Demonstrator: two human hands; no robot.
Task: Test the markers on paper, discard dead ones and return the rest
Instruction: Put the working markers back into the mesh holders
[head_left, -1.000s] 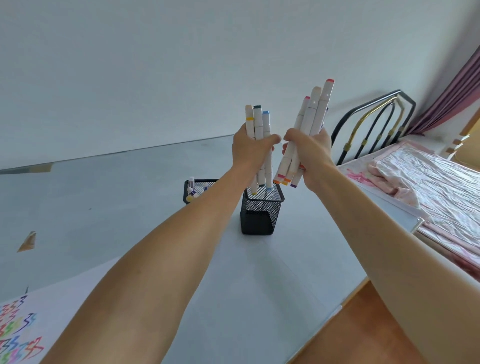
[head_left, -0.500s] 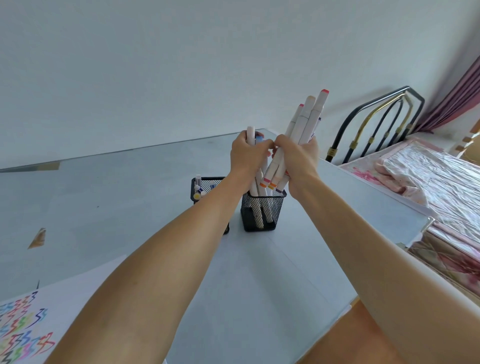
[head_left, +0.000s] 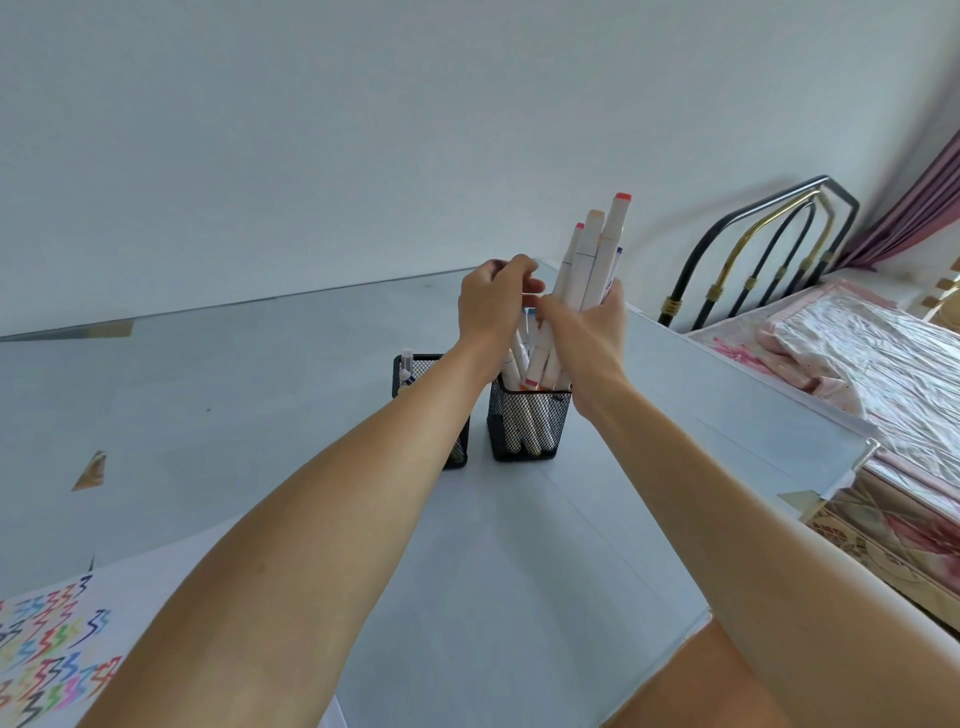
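Observation:
My right hand (head_left: 587, 332) grips a bundle of white markers (head_left: 589, 265) with coloured caps, tilted, their lower ends dipping into a black mesh cup (head_left: 530, 434) on the grey table (head_left: 260, 415). Other markers (head_left: 514, 358) stand loose in that cup. My left hand (head_left: 493, 301) hovers just above them with loosely curled fingers, holding nothing that I can see, its fingertips close to my right hand. A second black mesh cup (head_left: 415, 366) stands just left, partly hidden by my left forearm, with a marker (head_left: 407, 364) in it.
A sheet of paper (head_left: 52, 654) covered in coloured zigzag strokes lies at the table's near left. The table's right edge (head_left: 852, 457) borders a bed (head_left: 883, 374) with a metal headboard (head_left: 753, 249). A wall rises behind the table.
Both hands came down toward the right cup. The markers my left hand held now stand in the cup, released. My right hand's bundle has lowered until its ends enter the cup.

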